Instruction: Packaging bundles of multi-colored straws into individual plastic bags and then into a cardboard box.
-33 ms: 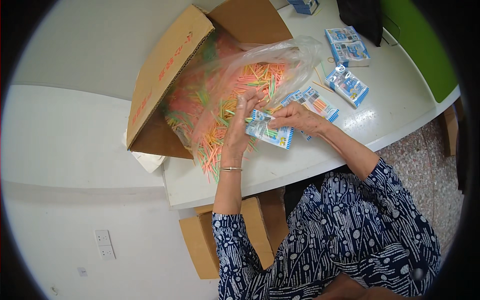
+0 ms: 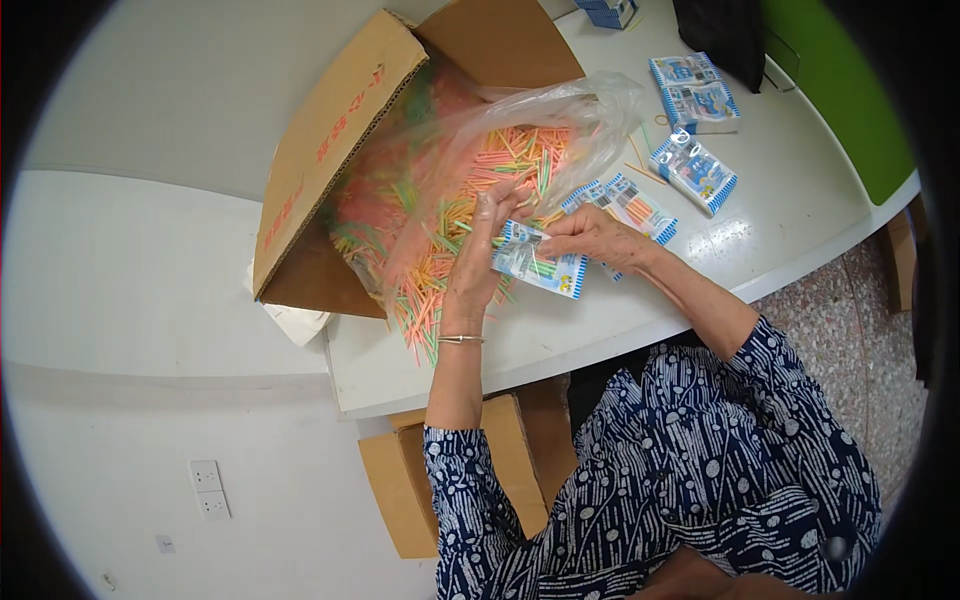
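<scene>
A small clear packet with blue-and-white printing (image 2: 540, 272) hangs slanted between my hands, with green and yellow sticks showing inside. My right hand (image 2: 600, 240) pinches its upper edge between thumb and fingers. On the packet's left side, my left hand (image 2: 475, 255) has its fingers curled inward; what they hold is hidden. Beneath and beyond that hand lies a large heap of thin pastel sticks (image 2: 500, 157) in pink, yellow, green and orange, spilling from a clear plastic bag (image 2: 610, 95). More filled packets (image 2: 640, 208) lie just beyond my right hand.
The bag comes out of a tipped cardboard box (image 2: 340, 130) on the white table (image 2: 780, 240). Stacked blue-and-white packets (image 2: 700, 95) and another packet (image 2: 697, 172) are at the far right, near a black cloth-like item (image 2: 725, 40). Below the table edge stand open cardboard boxes (image 2: 400, 490).
</scene>
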The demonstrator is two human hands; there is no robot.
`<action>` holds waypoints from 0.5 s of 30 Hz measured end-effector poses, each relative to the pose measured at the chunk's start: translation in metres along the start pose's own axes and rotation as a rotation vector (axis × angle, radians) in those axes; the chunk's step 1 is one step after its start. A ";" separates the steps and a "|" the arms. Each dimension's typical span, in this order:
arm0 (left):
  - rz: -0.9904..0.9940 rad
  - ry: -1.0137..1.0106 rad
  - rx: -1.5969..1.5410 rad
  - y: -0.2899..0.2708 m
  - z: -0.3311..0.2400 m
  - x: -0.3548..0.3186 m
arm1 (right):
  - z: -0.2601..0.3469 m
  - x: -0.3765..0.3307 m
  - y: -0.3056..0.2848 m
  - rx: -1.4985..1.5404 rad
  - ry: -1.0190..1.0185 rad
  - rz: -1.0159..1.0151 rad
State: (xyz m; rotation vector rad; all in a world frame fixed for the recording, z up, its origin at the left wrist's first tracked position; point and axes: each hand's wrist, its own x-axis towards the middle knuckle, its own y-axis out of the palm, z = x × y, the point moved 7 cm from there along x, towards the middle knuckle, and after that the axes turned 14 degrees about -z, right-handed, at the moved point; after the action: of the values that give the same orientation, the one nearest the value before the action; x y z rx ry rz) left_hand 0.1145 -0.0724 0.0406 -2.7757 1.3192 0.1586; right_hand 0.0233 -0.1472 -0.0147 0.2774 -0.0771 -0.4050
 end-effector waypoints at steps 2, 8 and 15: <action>-0.003 0.021 0.077 -0.003 -0.004 -0.004 | -0.001 0.001 0.002 0.013 -0.003 0.008; -0.136 0.154 0.159 -0.011 -0.029 -0.008 | -0.002 0.001 -0.003 -0.008 -0.021 -0.022; -0.002 0.141 0.188 -0.003 -0.023 -0.015 | -0.002 0.001 0.006 0.113 -0.015 -0.024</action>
State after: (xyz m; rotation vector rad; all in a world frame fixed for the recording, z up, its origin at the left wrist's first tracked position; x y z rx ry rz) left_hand 0.1089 -0.0617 0.0656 -2.6709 1.2869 -0.1556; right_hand 0.0266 -0.1416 -0.0151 0.3868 -0.1121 -0.4273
